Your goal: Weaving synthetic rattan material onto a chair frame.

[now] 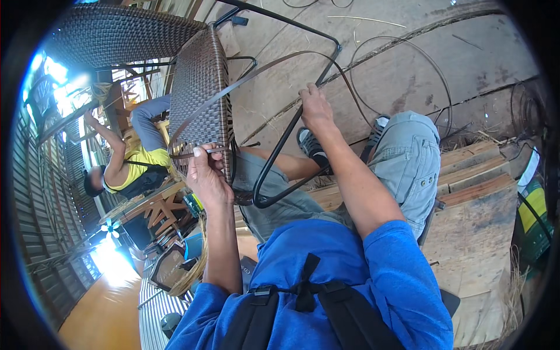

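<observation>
A brown woven chair lies tipped on its side across my lap, its seat panel (199, 81) facing left and its black metal tube frame (277, 150) reaching to the right. My left hand (208, 178) is at the near end of the seat edge, thumb and fingers pinching a flat brown weaving strip (256, 72). From there the strip loops out over the seat edge and curves right toward the floor. Around the frame's tube my right hand (317, 109) is closed. The strip's tip at the left fingers is too small to make out.
Wooden boards (475, 233) lie to my right, beside a green and yellow object (534, 219). A coil of thin strip (446, 87) rests on the plank floor (408, 64). Another person (131, 160) in a yellow top works at the left, near wooden pieces (160, 210).
</observation>
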Action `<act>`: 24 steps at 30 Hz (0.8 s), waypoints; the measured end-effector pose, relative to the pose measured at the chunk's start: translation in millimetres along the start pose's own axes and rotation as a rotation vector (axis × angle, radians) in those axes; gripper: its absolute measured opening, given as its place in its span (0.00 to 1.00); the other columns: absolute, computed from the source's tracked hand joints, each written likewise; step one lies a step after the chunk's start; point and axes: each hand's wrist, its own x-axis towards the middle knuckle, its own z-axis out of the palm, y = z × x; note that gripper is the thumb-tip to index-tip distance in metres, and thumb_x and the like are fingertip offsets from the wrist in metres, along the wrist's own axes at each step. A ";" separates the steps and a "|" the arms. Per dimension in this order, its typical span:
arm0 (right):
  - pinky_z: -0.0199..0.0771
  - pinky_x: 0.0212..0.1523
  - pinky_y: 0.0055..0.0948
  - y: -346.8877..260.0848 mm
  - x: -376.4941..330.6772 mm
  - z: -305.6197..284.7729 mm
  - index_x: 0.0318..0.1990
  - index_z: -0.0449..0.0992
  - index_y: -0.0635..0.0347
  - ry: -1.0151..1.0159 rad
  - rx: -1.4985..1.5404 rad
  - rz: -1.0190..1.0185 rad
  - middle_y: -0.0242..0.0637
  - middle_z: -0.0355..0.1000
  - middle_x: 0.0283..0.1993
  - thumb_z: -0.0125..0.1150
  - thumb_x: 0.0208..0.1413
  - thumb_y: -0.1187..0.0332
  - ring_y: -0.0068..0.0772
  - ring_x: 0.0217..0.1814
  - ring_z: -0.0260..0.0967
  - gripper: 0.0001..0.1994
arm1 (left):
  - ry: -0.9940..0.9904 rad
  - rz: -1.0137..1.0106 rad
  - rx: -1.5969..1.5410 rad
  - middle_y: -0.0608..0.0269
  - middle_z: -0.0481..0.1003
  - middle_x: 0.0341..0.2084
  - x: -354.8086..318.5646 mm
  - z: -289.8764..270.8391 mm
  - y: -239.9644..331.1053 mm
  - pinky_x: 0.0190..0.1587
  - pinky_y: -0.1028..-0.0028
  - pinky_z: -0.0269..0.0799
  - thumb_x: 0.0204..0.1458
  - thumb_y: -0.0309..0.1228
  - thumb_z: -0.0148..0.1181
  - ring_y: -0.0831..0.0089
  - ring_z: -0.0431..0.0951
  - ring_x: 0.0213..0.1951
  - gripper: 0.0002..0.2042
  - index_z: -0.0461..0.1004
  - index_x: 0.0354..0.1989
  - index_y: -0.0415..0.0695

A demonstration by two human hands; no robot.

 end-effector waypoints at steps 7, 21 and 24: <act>0.61 0.56 0.40 -43.4 -17.1 -63.3 0.49 0.68 0.59 -0.252 -0.173 0.032 0.47 0.59 0.58 0.53 0.45 0.75 0.45 0.61 0.56 0.19 | -0.014 0.078 0.027 0.65 0.73 0.25 0.0 0.4 -2.1 0.25 0.84 0.59 0.56 0.38 0.52 0.84 0.66 0.22 0.12 0.73 0.30 0.41; 0.68 0.43 0.28 -100.5 -58.2 -339.4 0.42 0.71 0.64 0.024 1.265 -0.338 0.37 0.72 0.36 0.49 0.58 0.67 0.29 0.40 0.69 0.10 | -0.167 0.698 0.426 0.54 0.73 0.31 -16.0 -5.8 -7.3 0.36 0.71 0.70 0.49 0.25 0.57 0.60 0.75 0.34 0.06 0.72 0.35 0.38; 0.64 0.55 0.30 7.1 -58.5 -557.2 0.50 0.67 0.70 0.394 1.165 -0.313 0.42 0.68 0.49 0.49 0.57 0.71 0.35 0.49 0.65 0.15 | -0.307 0.769 0.390 0.55 0.73 0.32 -23.4 3.1 -6.8 0.36 0.67 0.71 0.46 0.24 0.58 0.59 0.75 0.34 0.06 0.72 0.33 0.39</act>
